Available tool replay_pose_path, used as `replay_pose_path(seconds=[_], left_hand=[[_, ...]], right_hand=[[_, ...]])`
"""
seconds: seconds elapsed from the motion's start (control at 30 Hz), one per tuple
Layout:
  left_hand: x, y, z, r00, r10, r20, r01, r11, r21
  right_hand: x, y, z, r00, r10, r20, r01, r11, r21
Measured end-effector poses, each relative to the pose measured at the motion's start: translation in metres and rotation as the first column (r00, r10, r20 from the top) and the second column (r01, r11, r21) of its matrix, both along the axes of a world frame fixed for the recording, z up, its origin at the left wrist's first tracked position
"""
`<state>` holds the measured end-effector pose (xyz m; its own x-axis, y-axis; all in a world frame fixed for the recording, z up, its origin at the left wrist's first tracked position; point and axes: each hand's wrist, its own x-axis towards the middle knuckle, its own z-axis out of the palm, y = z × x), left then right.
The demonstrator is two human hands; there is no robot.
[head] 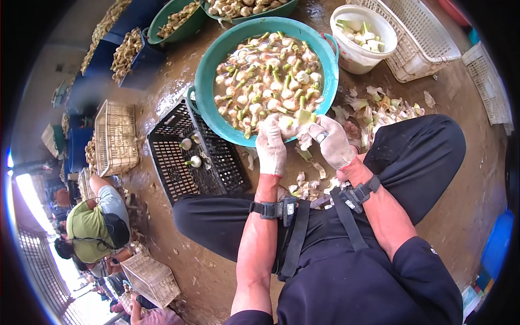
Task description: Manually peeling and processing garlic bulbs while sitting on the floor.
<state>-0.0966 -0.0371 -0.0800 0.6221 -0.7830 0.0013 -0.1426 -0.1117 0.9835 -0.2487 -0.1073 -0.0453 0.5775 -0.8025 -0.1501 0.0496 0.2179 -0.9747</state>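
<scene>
My left hand (271, 145), in a pale work glove, grips a garlic bulb (289, 126) above the near rim of a green tub (205, 67). My right hand (332, 143), gloved too, pinches loose skin and green leaf (305, 118) at the bulb's right side. A small metal piece (321, 137) shows at the right fingers; what it is I cannot tell. Many garlic bulbs with green stems (276, 83) lie in water inside the tub. Peelings (308, 187) are scattered on the floor between my legs.
Left of the tub, a black plastic crate (174, 170) holds several bulbs. A white bucket (361, 61) of peeled garlic and a pale crate (426, 61) stand back right. More peelings (390, 109) lie by my right knee. Another person (91, 231) sits at the left.
</scene>
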Motion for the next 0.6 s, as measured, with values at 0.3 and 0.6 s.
replay_pose_path(seconds=[0.3,0.6], left_hand=[[-0.023,0.0,0.03,0.897,-0.004,0.442,-0.004,1.0,0.016],[-0.001,0.006,0.024,0.997,-0.011,-0.07,0.013,0.999,0.036]], right_hand=[[0.006,0.002,-0.014,0.948,-0.184,-0.26,0.065,0.912,-0.405],[0.0,-0.01,-0.022,0.942,-0.208,0.264,0.098,0.921,0.377]])
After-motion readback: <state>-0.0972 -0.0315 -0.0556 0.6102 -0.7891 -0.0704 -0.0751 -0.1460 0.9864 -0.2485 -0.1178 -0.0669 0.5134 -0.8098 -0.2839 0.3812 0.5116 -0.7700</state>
